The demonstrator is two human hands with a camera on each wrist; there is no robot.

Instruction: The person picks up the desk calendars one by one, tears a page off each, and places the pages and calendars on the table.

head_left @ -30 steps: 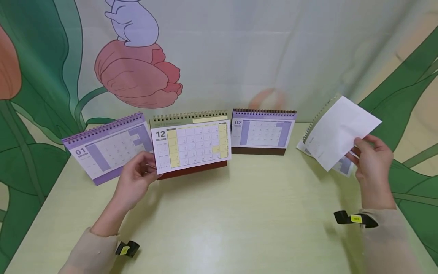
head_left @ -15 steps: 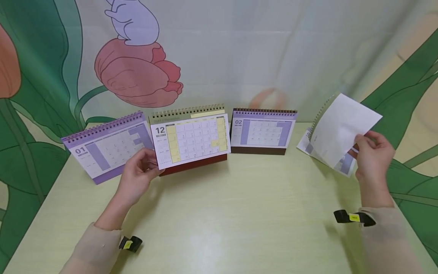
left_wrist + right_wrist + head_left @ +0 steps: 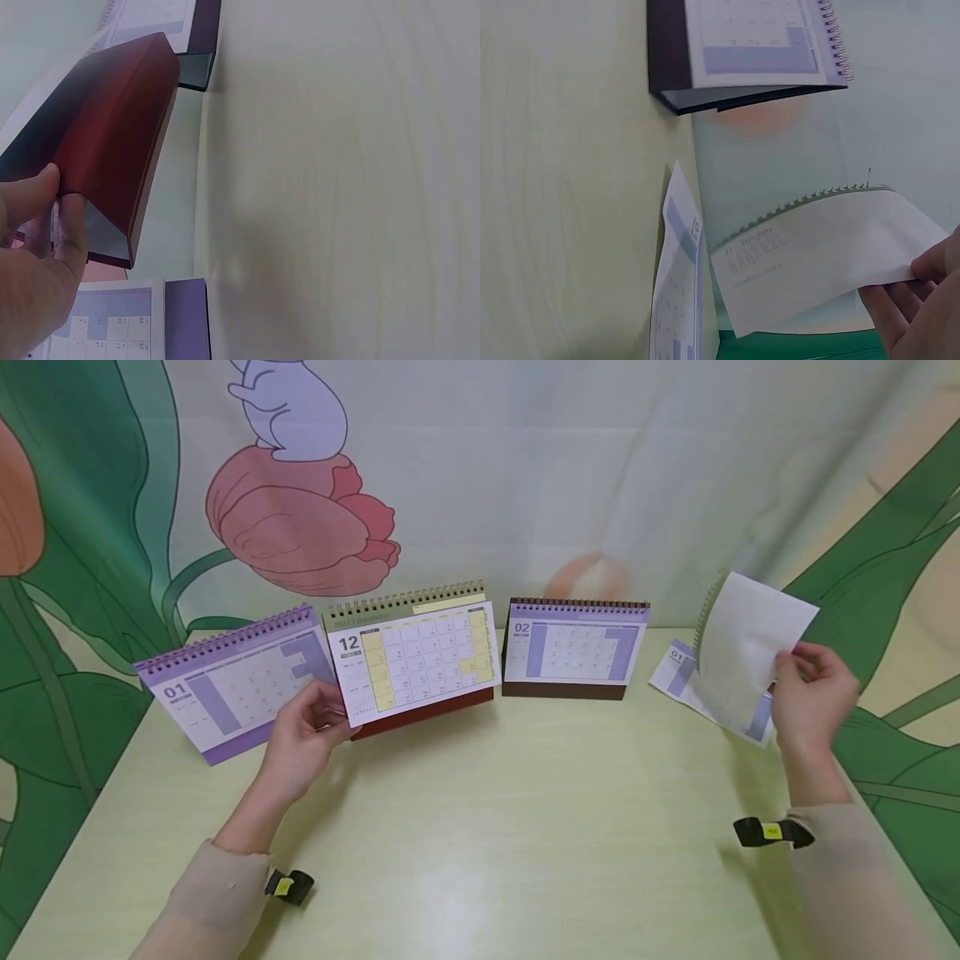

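My left hand (image 3: 302, 735) grips the lower left corner of a desk calendar (image 3: 416, 664) with a yellow-and-white 12 page. In the left wrist view its dark red base (image 3: 120, 127) is raised off the table and tilted. My right hand (image 3: 813, 697) pinches a loose white sheet (image 3: 750, 639) between thumb and fingers. One edge of that sheet has a green strip with torn binding holes (image 3: 802, 201). Below it, a loose purple 01 sheet (image 3: 678, 681) lies on the table, partly covered from the head view.
A purple calendar (image 3: 240, 685) showing 01 stands at the left, partly behind my left hand. Another calendar (image 3: 577, 647), showing 02 on a dark brown base, stands at the back middle. Behind the pale table (image 3: 465, 835) hangs a printed curtain (image 3: 465, 485).
My left hand has shifted the 12 calendar slightly up and back. My right hand has moved the white sheet a little left and turned it, uncovering more of the 01 sheet.
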